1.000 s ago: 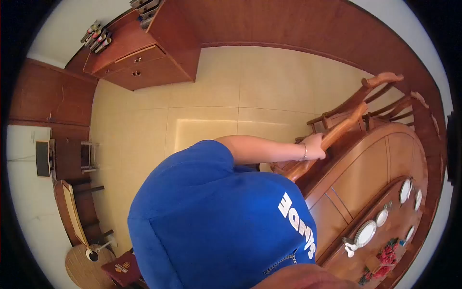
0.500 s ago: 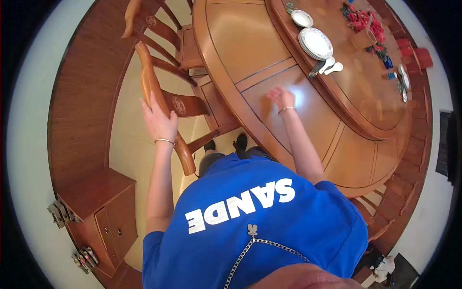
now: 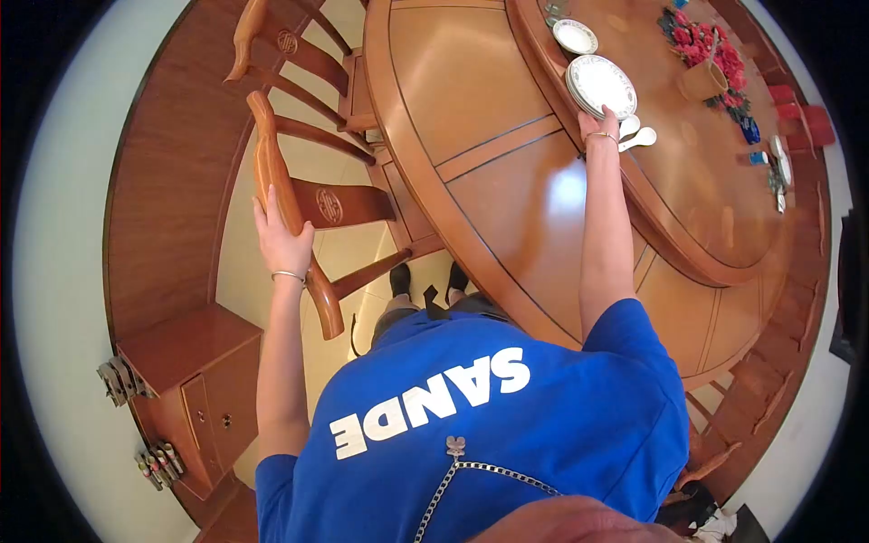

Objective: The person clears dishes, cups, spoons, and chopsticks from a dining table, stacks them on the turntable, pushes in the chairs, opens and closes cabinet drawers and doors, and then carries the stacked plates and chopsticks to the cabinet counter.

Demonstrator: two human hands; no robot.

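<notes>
My left hand (image 3: 284,237) is closed round the carved top rail of a wooden chair (image 3: 276,163), fingers along its outer side. Out over the round table, my right hand (image 3: 599,125) grips the near rim of a stack of white plates (image 3: 601,83); the fingers under the rim are partly hidden. The plates rest on the raised turntable (image 3: 670,195). Beside the hand lie white spoons (image 3: 639,138), one of them partly covered by it. A white bowl (image 3: 575,36) sits just beyond the plates.
The wooden table (image 3: 507,199) curves round in front of me. A second chair (image 3: 290,45) stands farther left. On the turntable are a basket of red flowers (image 3: 711,68) and another place setting (image 3: 780,163). A wooden cabinet (image 3: 195,380) stands behind on the left.
My right hand has reached forward from above the tabletop to the stack of plates and taken hold of its rim. My left hand stays on the chair, which appears slightly farther left.
</notes>
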